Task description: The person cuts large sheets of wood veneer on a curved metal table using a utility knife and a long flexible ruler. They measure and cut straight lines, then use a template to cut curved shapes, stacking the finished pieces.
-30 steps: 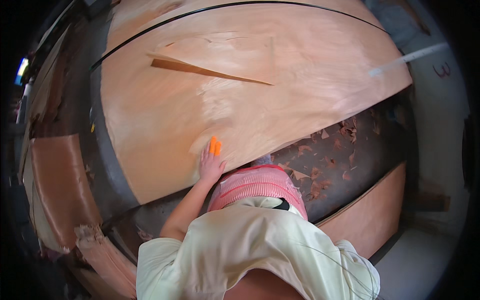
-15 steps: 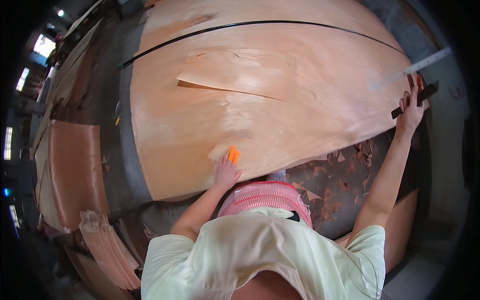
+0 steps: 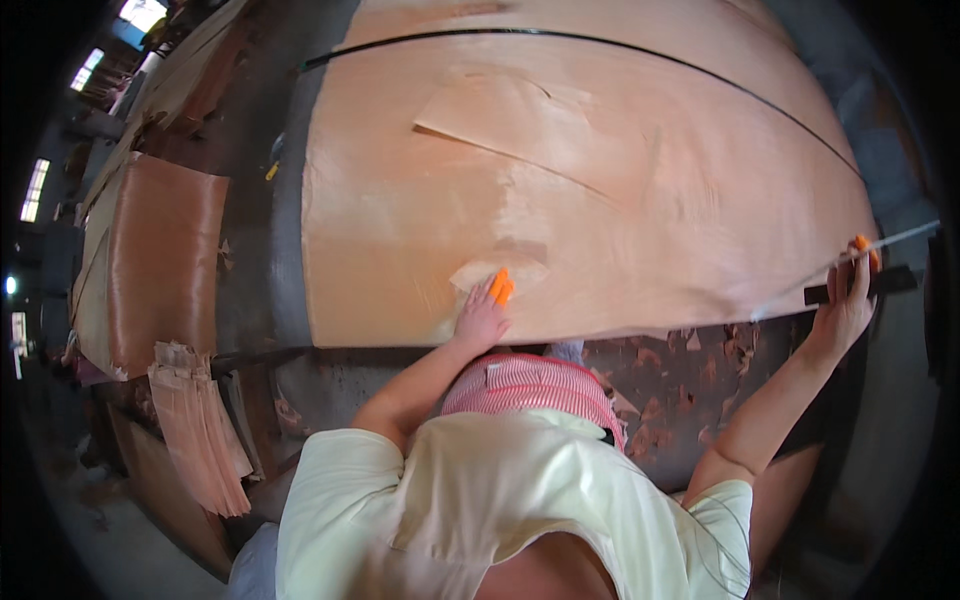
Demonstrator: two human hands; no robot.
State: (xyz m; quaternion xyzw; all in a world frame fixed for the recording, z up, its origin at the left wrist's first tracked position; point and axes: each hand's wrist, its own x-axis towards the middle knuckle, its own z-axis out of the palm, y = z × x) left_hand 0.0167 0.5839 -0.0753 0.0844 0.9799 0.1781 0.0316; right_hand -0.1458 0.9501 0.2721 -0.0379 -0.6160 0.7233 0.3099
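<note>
A broad sheet of tan wood veneer (image 3: 400, 230) lies in front of me. My left hand (image 3: 483, 316) rests flat near its front edge, fingers stretched out, with orange finger covers on some of them. Under those fingertips is a small pale veneer patch (image 3: 525, 272). At the sheet's right end, my right hand (image 3: 845, 310) is closed around a dark, flat, bar-shaped tool (image 3: 895, 281). An orange finger cover shows there too. A thin pale strip (image 3: 905, 235) crosses by these fingers; whether I grip it is unclear.
A long black strip (image 3: 600, 42) spans the sheet's far part. Nearer lies a loose veneer piece (image 3: 490, 115) with a lifted edge. Brown veneer (image 3: 165, 260) and a bundle of pale strips (image 3: 200, 430) are at left. Scraps (image 3: 680, 400) litter the floor at right.
In view, the sheet has turned and its front edge now runs nearly level. My right hand appears lower and farther right with the dark tool; my left hand stays on the patch.
</note>
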